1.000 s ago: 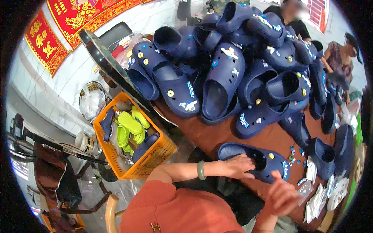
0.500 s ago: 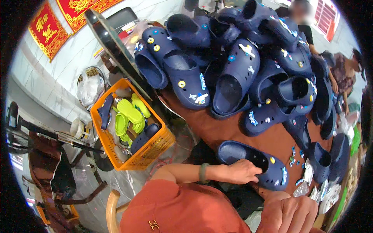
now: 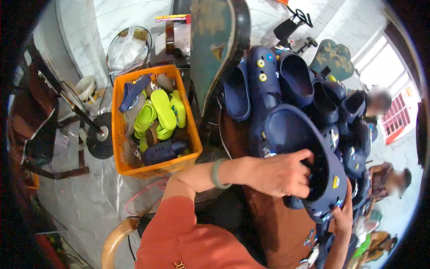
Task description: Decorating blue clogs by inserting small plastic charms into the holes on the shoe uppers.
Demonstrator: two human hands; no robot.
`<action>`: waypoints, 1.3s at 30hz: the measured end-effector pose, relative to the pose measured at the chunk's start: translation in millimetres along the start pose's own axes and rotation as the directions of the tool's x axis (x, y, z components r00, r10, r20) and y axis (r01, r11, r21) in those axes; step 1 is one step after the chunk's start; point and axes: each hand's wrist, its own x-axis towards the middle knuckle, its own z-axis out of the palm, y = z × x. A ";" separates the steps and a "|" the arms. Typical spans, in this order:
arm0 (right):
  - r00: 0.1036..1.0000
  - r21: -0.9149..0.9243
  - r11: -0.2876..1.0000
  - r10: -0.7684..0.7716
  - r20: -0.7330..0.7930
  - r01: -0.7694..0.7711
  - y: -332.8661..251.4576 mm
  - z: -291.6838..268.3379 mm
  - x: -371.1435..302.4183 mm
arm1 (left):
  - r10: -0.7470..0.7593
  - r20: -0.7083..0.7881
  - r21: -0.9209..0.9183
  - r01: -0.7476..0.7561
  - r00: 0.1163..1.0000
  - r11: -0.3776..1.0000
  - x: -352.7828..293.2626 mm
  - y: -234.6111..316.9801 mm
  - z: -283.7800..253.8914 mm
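A navy clog (image 3: pixel 335 169) is held up, tilted, over the brown-covered table. My left hand (image 3: pixel 282 175), with a green bangle on its wrist, reaches into the clog's foot opening. Its fingers curl there against the upper, and some of their tips are hidden inside. At the toe, my right hand (image 3: pixel 344 217) grips the clog from the outer side. A yellow charm and a blue-and-white one sit on that toe. Small loose charms (image 3: pixel 310 236) lie on the brown cloth (image 3: pixel 286 228) below.
More navy clogs (image 3: pixel 264 74) are heaped behind the held one. An orange crate (image 3: pixel 117 134) with lime-green and navy clogs stands at left, beside a dark chair back (image 3: pixel 212 49). Several people are at the far right. A wooden chair arm (image 3: pixel 114 237) is near my left side.
The clog has been lifted off the table and tilted, closer to view. My right hand has moved up onto its toe, while my left hand stays in its opening. The view has turned.
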 end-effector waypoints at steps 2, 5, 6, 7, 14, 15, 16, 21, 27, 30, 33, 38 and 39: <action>0.996 0.117 0.993 0.006 -0.090 0.005 2.1 3.1 18.3 | 0.018 -0.062 0.006 -0.018 0.998 1.000 1.3 -21.1 -10.5; 0.956 0.016 0.997 0.083 -0.282 -0.081 47.8 -73.9 44.0 | 0.048 -0.514 0.355 0.161 0.857 0.921 13.4 -48.4 -26.9; 0.949 0.094 0.995 0.054 -0.309 -0.026 53.2 -94.3 52.2 | -0.105 -0.696 0.204 0.335 0.711 0.920 9.6 -63.1 -22.3; 0.944 0.173 0.984 0.022 -0.330 0.038 49.3 -100.3 62.9 | -0.253 -0.820 0.026 0.475 0.513 0.880 -1.2 -79.3 -15.5; 0.978 0.440 0.894 0.012 -0.209 0.083 -79.3 -4.9 144.9 | -0.575 -0.691 -0.037 0.774 0.437 0.632 -43.8 -147.4 47.7; 0.977 0.436 0.896 0.017 -0.211 0.079 -81.7 -2.5 151.0 | -0.637 -0.597 0.053 0.817 0.487 0.575 -42.9 -158.3 50.9; 0.979 0.433 0.900 0.046 -0.199 0.046 -83.5 -2.1 154.7 | -0.694 -0.492 0.150 0.836 0.525 0.527 -40.1 -166.8 51.0; 0.964 0.375 0.927 0.092 -0.249 0.008 -72.9 -4.2 175.4 | -0.797 -0.306 0.193 0.854 0.520 0.483 -39.2 -191.5 50.1; 0.953 0.262 0.965 0.059 -0.296 0.021 -88.9 25.4 198.7 | -0.600 -0.482 0.352 0.768 0.639 0.535 -46.4 -204.7 63.0; 0.939 0.259 0.964 0.032 -0.341 0.061 -80.6 25.9 204.2 | -0.615 -0.478 0.285 0.773 0.627 0.566 -39.7 -197.1 51.0; 0.956 0.276 0.958 0.011 -0.293 0.073 -80.3 13.6 198.5 | -0.669 -0.452 0.306 0.807 0.590 0.505 -31.6 -191.6 54.7; 0.940 0.064 0.990 -0.098 -0.327 0.125 -85.1 9.7 208.1 | -0.737 -0.273 0.534 0.735 0.618 0.419 -9.2 -194.3 72.9; 0.940 0.067 0.990 -0.092 -0.330 0.121 -83.0 12.4 213.0 | -0.738 -0.273 0.542 0.732 0.617 0.412 -8.3 -195.6 76.6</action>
